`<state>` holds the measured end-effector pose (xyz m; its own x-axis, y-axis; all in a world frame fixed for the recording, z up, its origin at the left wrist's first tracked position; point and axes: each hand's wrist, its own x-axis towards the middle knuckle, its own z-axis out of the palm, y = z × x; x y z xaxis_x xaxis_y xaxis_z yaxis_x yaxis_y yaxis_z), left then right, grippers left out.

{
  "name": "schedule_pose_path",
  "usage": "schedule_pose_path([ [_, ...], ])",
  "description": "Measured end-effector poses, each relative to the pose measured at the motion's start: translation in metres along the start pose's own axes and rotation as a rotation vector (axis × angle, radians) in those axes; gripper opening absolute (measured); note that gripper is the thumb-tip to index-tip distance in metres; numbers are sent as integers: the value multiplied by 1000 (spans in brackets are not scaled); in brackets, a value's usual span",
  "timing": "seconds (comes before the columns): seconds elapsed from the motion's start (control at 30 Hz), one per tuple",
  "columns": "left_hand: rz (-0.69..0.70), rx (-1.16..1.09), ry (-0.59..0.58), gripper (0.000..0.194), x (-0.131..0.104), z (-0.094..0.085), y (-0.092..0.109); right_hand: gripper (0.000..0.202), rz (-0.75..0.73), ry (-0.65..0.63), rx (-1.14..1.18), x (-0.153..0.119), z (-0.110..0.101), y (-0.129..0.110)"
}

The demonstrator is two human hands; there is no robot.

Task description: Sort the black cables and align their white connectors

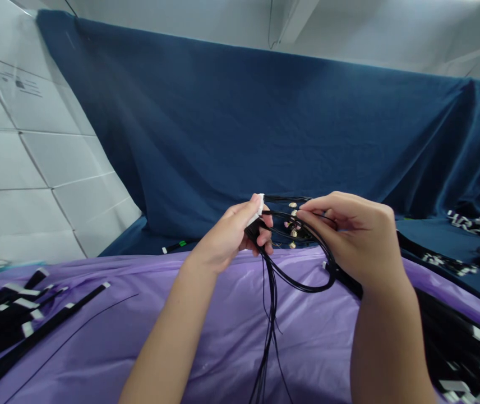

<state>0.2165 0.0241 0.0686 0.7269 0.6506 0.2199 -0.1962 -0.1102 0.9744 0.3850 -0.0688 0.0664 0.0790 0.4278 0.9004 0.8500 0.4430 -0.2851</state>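
My left hand grips a white connector near the middle of the view, thumb on top and fingers curled behind it. Thin black wires run out of the connector; some loop to the right and others hang down over the purple cover. To the right, my right hand pinches some of these black wires between thumb and forefinger, a short way from the connector. A wire loop hangs below the right fingers.
A purple cover lies across the front. Black cables with white ends are piled at left and right. Behind hangs a blue cloth; small pale flowers show beyond the hands. White boxes stand at left.
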Motion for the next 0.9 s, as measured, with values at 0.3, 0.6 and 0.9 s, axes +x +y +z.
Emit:
schedule_pose_path([
  [0.3, -7, 23, -87, 45, 1, 4, -7, 4, -121, -4, 63, 2, 8, -4],
  [0.6, -1, -18, -143, 48, 2, 7, -7, 10, -138, -1, 119, 2, 14, -9],
  [0.9, 8, -67, -184, 44, 4, 8, -12, 7, -204, 16, 137, 2, 16, -3],
])
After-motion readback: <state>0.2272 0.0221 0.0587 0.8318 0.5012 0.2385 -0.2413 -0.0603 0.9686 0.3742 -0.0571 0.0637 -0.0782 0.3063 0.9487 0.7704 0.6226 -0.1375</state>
